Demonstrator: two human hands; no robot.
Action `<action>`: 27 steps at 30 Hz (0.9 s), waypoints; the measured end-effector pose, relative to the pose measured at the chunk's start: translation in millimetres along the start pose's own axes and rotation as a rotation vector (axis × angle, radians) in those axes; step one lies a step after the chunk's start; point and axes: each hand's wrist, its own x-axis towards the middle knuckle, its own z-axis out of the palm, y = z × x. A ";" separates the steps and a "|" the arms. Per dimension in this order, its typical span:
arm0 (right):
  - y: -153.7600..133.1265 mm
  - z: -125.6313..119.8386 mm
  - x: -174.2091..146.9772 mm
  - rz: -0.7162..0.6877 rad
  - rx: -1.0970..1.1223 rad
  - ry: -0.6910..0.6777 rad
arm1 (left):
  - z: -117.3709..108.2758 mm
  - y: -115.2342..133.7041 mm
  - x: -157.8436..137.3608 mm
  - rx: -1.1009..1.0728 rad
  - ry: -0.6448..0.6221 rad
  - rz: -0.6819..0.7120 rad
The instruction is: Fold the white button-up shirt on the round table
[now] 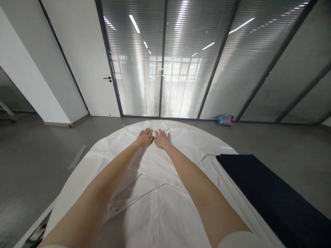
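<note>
A white button-up shirt (152, 172) lies spread over a round white table (88, 168), its collar end at the far edge and its button strip running toward me. Both my arms reach forward across it. My left hand (145, 137) rests flat on the fabric near the collar, fingers outstretched. Right beside it, my right hand (162, 138) presses flat on the same part of the shirt, fingers spread. Neither hand grips anything. Creases cross the middle of the shirt, and my forearms hide parts of its sides.
Folded dark navy cloth (269, 193) lies at the right, beside pale folded fabric. On the floor by the glass partition (178, 69) sits a blue and red patterned bundle (226, 120). A white door (85, 62) stands at the left. A translucent strip (77, 157) lies on the floor.
</note>
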 end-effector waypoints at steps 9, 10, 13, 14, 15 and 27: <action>-1.1 -8.4 5.8 0.011 -0.001 -0.067 | -4.1 -3.8 3.8 -0.012 -0.100 -0.074; -3.8 -8.6 3.7 0.010 -0.009 -0.013 | -5.1 -3.3 3.4 0.014 -0.046 -0.048; -9.8 -8.2 -0.5 -0.002 -0.029 0.214 | -7.9 -1.5 3.2 0.080 0.182 0.064; -10.5 -7.6 -0.7 -0.001 -0.028 0.265 | -8.0 -0.9 3.7 0.084 0.229 0.087; -10.3 -6.6 -0.2 0.002 -0.023 0.292 | -7.4 -0.5 4.4 0.081 0.248 0.095; 9.1 -0.4 18.8 -0.009 -0.021 -0.024 | -0.4 -8.6 10.8 -0.051 -0.106 -0.061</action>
